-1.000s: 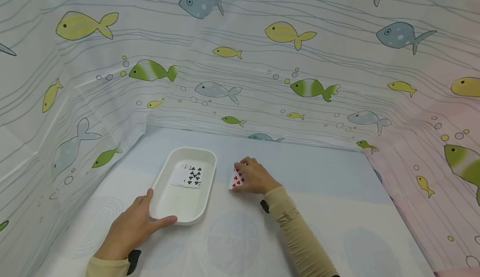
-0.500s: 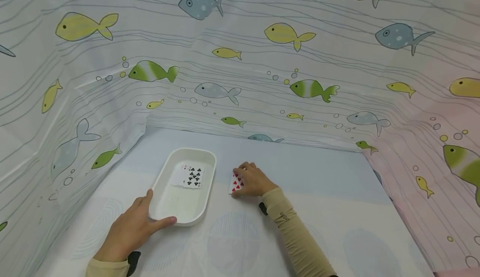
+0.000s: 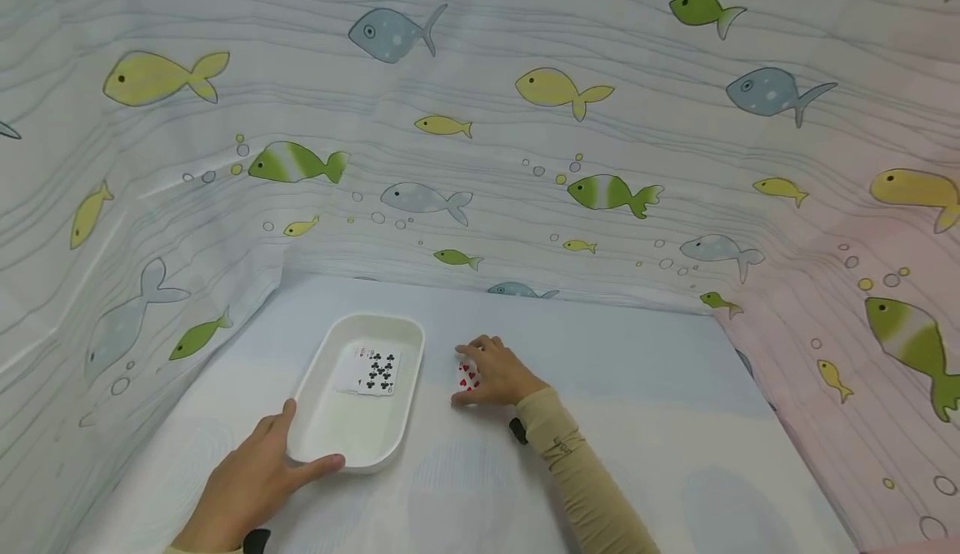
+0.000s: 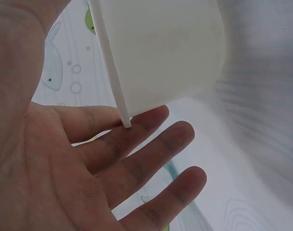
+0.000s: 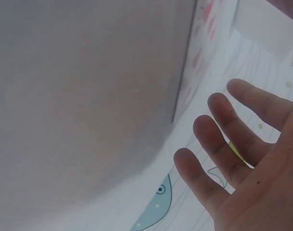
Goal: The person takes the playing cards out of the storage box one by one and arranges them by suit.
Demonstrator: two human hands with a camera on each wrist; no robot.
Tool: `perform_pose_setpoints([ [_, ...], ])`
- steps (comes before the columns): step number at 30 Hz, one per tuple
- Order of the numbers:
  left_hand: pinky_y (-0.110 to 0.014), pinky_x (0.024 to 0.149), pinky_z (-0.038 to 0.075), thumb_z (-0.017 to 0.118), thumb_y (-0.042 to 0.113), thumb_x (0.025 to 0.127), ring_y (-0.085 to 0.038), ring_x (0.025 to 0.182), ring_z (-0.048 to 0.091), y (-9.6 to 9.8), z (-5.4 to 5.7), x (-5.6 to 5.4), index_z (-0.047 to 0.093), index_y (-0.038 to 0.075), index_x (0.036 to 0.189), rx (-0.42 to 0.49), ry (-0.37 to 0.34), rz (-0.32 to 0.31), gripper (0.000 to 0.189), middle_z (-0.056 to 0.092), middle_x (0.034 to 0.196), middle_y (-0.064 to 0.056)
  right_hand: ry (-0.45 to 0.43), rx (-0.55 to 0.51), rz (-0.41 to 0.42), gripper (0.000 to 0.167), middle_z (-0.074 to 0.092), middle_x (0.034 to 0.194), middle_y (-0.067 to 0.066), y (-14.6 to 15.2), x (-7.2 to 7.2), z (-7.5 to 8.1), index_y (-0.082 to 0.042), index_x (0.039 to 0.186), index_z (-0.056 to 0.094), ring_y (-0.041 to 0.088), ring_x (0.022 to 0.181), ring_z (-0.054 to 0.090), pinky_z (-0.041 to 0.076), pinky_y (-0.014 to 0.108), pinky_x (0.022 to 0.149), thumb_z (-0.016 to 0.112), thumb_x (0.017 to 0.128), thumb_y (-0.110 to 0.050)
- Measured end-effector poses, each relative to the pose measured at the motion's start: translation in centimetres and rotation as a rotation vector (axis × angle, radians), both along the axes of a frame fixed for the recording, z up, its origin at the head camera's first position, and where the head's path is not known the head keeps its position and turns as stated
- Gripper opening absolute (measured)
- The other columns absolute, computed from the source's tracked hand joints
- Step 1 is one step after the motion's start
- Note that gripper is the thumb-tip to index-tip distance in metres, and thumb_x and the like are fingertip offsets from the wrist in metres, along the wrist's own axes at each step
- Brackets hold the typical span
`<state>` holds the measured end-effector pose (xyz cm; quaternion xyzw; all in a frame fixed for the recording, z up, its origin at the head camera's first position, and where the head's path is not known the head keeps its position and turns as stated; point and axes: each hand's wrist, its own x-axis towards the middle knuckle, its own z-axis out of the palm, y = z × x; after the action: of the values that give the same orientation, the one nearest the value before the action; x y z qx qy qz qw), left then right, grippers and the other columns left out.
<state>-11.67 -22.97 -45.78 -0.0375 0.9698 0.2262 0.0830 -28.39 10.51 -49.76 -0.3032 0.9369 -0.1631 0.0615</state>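
Between the spread thumb and fingers of my right hand [image 3: 498, 373], ungripped, a red-hearts card [image 3: 467, 376] lies on the table [image 3: 615, 462]; my left hand [image 3: 251, 469], fingers extended, touches the white tray [image 3: 347, 433] before it.

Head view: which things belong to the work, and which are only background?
Likely work:
white tray, touched by the left hand
nine of clubs and other playing cards inside it
hearts card, partly hidden by the right hand

Likely background:
fish-print sheeting
pale table covering
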Motion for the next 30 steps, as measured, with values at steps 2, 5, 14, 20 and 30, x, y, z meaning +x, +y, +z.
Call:
perform_pose_setpoints([
  [2, -0.064, 0.087, 0.047, 0.064, 0.084, 0.074, -0.051, 0.117, 0.054, 0.0, -0.1, 0.1, 0.018, -0.015, 0.154, 0.005, 0.002, -0.005, 0.134, 0.038, 0.143, -0.04, 0.006, -0.014, -0.003, 0.086, 0.049, 0.142, 0.01, -0.2, 0.0, 0.2, -0.013, 0.15, 0.05, 0.027, 0.13, 0.046, 0.042, 0.045, 0.108, 0.081, 0.082, -0.054],
  [5, -0.063, 0.087, 0.047, 0.064, 0.083, 0.075, -0.05, 0.117, 0.055, 0.1, -0.2, 0.3, 0.019, -0.014, 0.154, 0.008, 0.014, -0.007, 0.134, 0.038, 0.143, -0.039, 0.023, -0.049, -0.012, 0.083, 0.05, 0.142, 0.008, -0.5, -0.1, 0.6, -0.014, 0.151, 0.049, 0.025, 0.13, 0.046, 0.044, 0.043, 0.107, 0.079, 0.084, -0.052],
  [14, -0.063, 0.085, 0.047, 0.065, 0.082, 0.075, -0.049, 0.115, 0.056, 0.2, -0.2, 0.3, 0.019, -0.015, 0.153, 0.002, 0.016, -0.008, 0.133, 0.039, 0.143, -0.039, 0.055, -0.16, -0.034, 0.074, 0.054, 0.133, 0.0, -2.3, -0.4, 2.8, -0.019, 0.15, 0.049, 0.017, 0.122, 0.051, 0.052, 0.041, 0.096, 0.075, 0.087, -0.049],
  [20, -0.061, 0.084, 0.048, 0.065, 0.083, 0.074, -0.047, 0.112, 0.057, 0.3, -0.2, 0.2, 0.02, -0.014, 0.153, -0.002, 0.013, -0.006, 0.134, 0.04, 0.141, -0.039, 0.091, -0.182, 0.005, 0.074, 0.052, 0.135, 0.001, -3.7, -0.8, 5.1, -0.019, 0.15, 0.048, 0.016, 0.123, 0.05, 0.051, 0.038, 0.098, 0.076, 0.088, -0.048],
  [30, -0.062, 0.086, 0.048, 0.064, 0.083, 0.074, -0.049, 0.113, 0.056, 0.1, 0.0, 0.1, 0.018, -0.014, 0.154, 0.002, 0.0, 0.008, 0.134, 0.039, 0.142, -0.038, 0.035, -0.212, 0.054, 0.077, 0.05, 0.139, 0.004, -7.3, -1.5, 7.8, -0.018, 0.152, 0.046, 0.016, 0.125, 0.049, 0.048, 0.035, 0.101, 0.077, 0.088, -0.047],
])
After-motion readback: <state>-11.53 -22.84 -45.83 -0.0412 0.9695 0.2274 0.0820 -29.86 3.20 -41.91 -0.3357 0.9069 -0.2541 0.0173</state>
